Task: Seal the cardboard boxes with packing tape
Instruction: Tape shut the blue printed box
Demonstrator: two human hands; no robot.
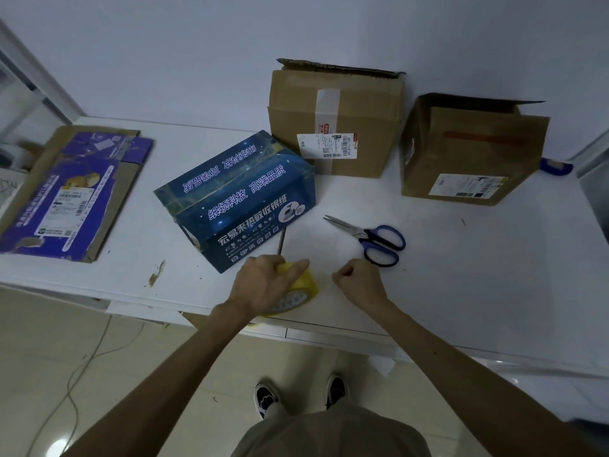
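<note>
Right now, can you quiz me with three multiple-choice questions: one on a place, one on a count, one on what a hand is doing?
1. Where are the scissors? A on the table, right of the blue box; B on the floor; C on a chair.
2. How many brown boxes stand at the back? A one; B two; C four.
3. What is the left hand doing? A lying flat; B holding the scissors; C gripping the yellow tape roll.
1 A: they lie on the table beside it. 2 B: two stand by the wall. 3 C: its fingers curl round the roll.
</note>
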